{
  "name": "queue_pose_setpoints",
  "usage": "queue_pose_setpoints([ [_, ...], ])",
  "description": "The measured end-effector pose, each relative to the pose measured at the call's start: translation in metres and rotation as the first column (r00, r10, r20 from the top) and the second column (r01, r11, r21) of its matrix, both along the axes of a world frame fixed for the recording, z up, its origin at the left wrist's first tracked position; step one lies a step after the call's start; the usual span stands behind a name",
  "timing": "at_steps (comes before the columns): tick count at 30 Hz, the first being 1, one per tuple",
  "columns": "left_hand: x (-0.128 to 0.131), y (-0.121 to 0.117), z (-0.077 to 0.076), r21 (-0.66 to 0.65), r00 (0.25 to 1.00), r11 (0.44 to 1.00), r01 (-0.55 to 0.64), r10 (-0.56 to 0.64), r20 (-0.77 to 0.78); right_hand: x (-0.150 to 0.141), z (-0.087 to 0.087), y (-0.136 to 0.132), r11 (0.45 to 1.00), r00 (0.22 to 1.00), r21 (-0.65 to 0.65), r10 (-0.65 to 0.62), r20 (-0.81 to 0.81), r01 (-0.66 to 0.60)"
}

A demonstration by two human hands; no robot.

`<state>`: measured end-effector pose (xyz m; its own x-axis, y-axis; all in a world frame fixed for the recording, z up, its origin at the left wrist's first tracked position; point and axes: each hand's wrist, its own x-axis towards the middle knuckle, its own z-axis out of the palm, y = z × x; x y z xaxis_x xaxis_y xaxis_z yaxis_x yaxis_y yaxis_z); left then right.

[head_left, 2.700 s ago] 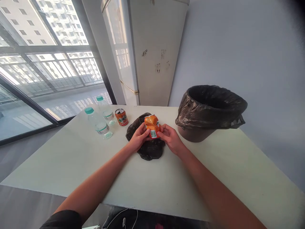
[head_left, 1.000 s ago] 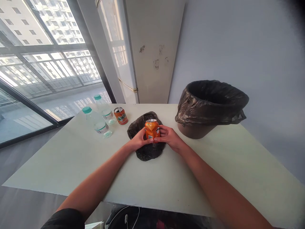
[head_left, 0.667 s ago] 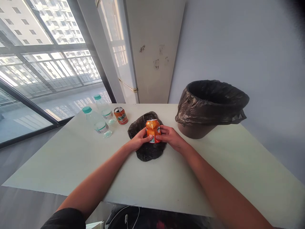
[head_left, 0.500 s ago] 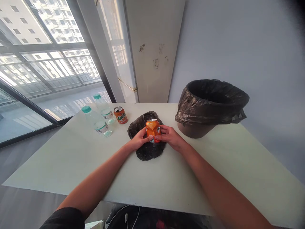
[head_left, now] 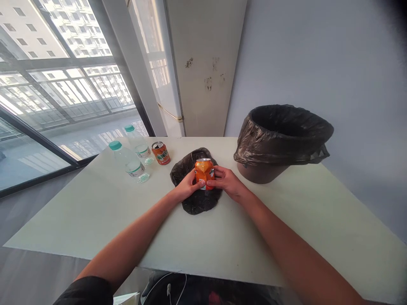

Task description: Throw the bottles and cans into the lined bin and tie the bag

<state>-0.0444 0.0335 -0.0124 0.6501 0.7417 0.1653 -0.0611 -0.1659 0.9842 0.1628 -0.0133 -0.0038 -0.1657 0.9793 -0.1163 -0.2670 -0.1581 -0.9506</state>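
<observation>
A dented orange drink can (head_left: 204, 170) stands upright over a crumpled black plastic bag (head_left: 194, 201) near the middle of the pale table (head_left: 95, 212). My left hand (head_left: 186, 187) grips the can's left side with the thumb pressed into its front. My right hand (head_left: 226, 181) wraps the can's right side, fingers closed on it. Both hands squeeze the can between them.
A bin lined with a black bag (head_left: 281, 140) stands at the right rear of the table. Two clear water bottles with green caps (head_left: 126, 158) (head_left: 137, 143) and a second orange can (head_left: 160, 153) stand at the left rear. A pale fridge (head_left: 193, 63) and large windows (head_left: 57, 84) lie behind.
The can was tilted and lifted slightly 2.7 s ago; now it stands upright, lower over the black bag. Both hands kept hold, shifting only slightly in the last second.
</observation>
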Motion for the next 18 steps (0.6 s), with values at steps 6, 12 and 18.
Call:
queue_pose_setpoints([
  [6, 0.005, -0.006, -0.001, -0.265, 0.988, 0.964, 0.034, 0.007, 0.154, 0.002, 0.007, -0.001, 0.999, 1.000, -0.054, 0.003, -0.007, -0.003],
  [12, 0.008, -0.011, 0.005, -0.317, 0.976, 0.947, 0.053, 0.017, 0.216, 0.002, 0.013, -0.003, 0.995, 1.000, -0.100, -0.024, 0.003, 0.024],
  [18, 0.007, -0.011, 0.004, -0.340, 0.977, 0.939, 0.041, 0.033, 0.210, 0.003, 0.013, -0.004, 0.998, 0.998, -0.060, 0.039, 0.040, -0.036],
])
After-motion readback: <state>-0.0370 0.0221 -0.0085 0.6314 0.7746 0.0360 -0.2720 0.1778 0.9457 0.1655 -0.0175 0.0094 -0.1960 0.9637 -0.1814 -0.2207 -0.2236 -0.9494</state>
